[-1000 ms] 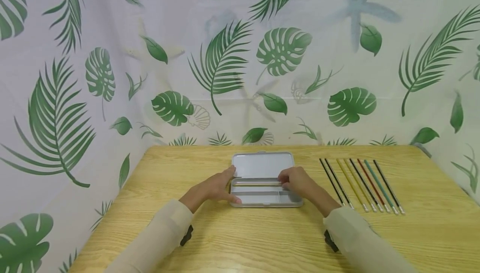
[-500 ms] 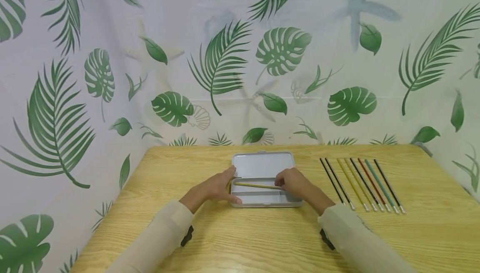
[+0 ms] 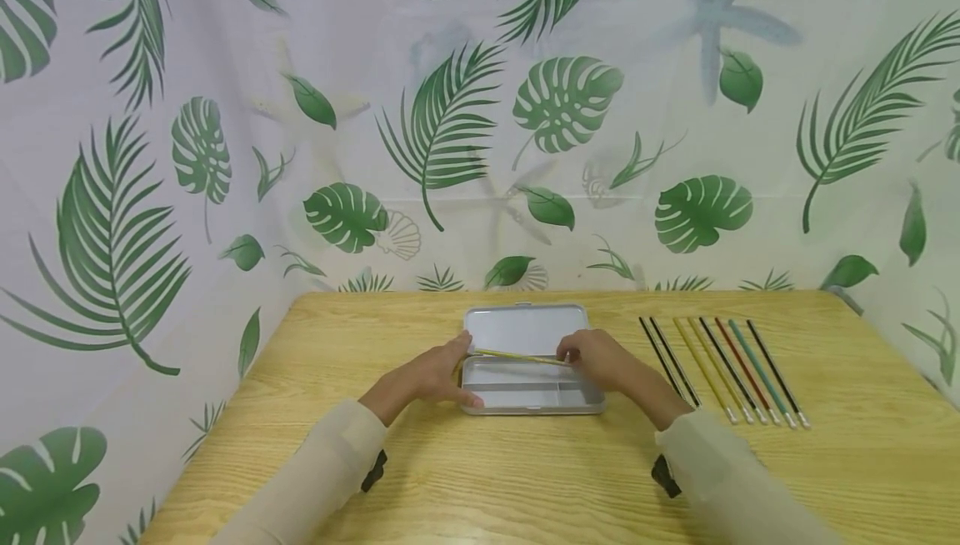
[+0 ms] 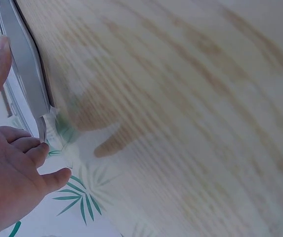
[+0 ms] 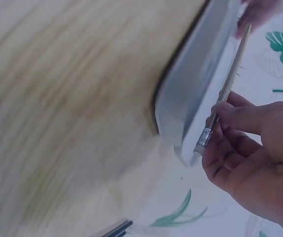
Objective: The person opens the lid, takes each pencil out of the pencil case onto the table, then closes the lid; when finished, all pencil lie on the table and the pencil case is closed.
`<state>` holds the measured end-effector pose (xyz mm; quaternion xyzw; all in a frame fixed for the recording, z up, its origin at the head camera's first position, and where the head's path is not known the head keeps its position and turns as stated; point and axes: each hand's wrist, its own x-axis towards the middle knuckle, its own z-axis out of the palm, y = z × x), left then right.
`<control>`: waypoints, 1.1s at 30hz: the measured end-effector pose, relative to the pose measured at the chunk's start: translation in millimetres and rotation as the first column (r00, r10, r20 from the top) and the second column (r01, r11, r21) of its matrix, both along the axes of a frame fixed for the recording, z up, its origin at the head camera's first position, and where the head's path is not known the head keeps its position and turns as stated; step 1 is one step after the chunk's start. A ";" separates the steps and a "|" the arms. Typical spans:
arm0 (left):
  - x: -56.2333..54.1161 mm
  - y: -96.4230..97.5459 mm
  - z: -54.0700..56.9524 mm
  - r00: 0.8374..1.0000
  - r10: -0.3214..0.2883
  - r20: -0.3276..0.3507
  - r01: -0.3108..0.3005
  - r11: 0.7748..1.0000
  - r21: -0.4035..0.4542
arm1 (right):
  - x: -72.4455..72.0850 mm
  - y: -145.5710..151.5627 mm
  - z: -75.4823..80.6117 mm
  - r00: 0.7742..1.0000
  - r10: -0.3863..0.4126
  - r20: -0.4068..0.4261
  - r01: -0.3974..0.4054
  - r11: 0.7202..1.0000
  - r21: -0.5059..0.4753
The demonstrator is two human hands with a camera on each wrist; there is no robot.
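Note:
A pale grey pencil case [image 3: 523, 330] lies on the table with its lid folded back. Its divided tray shows bare compartments. My left hand [image 3: 431, 372] holds the case's left end, thumb at the front corner and fingers toward the hinge; in the left wrist view the left hand [image 4: 15, 173] lies along the case wall. My right hand [image 3: 600, 362] pinches a yellow pencil [image 3: 517, 355] near its eraser end. The pencil slants above the hinge side, its far tip near my left fingers. In the right wrist view, the right hand [image 5: 260, 153] has thumb and fingers around the pencil's shaft.
To the right lies a row of several pencils: black ones [image 3: 670, 357], yellow ones [image 3: 705, 366], a red one [image 3: 738, 362] and a teal one [image 3: 761, 370], erasers toward me. A leaf-patterned cloth [image 3: 465, 262] hangs behind the wooden table [image 3: 360, 320].
My right hand has lifted the yellow pencil out of the tray's rear compartment and up to the hinge line. The left hand stays on the case.

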<state>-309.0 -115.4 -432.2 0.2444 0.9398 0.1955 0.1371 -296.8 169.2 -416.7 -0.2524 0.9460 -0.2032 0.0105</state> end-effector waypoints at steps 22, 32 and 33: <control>-0.9 -0.4 -1.2 1.000 0.000 -0.003 0.000 1.000 -0.017 | 23.0 105.6 1.6 0.986 -0.158 0.052 0.164 0.974 -0.157; 0.4 -0.8 0.7 1.000 0.001 0.003 -0.001 1.000 -0.009 | 32.4 165.1 -4.5 0.951 -0.307 0.030 0.307 0.932 -0.192; 0.7 -0.9 1.1 1.000 0.005 0.006 -0.005 1.000 -0.007 | 33.6 171.5 -4.4 0.947 -0.319 0.042 0.321 0.927 -0.194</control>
